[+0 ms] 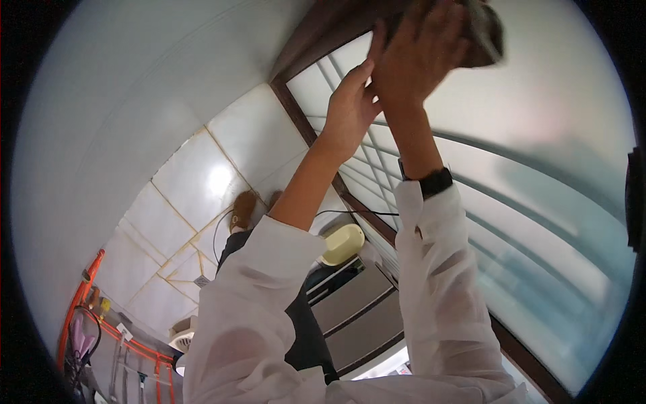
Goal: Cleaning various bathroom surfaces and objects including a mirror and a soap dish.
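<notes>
My right hand (420, 60), with a dark watch (436, 182) on its wrist, is raised at the top of the view. It presses on a dark greyish-brown cloth (486, 34) against a frosted glass panel (538, 101); the cloth is partly hidden by the fingers and the upper edge. Close beside the right wrist is my left hand (350, 108), thumb up and apart from its fingers. Some left fingers pass behind the right hand, and I see nothing held there. A dark brown frame (296, 111) borders the glass, which carries pale stripes.
Below are a pale yellow basin (343, 244) and a grey drawer unit (356, 296). My brown shoe (243, 209) stands on white floor tiles (195, 161), near a thin dark cable (356, 212). An orange rack (81, 289) with hanging items is at lower left, beside a pale wall (114, 101).
</notes>
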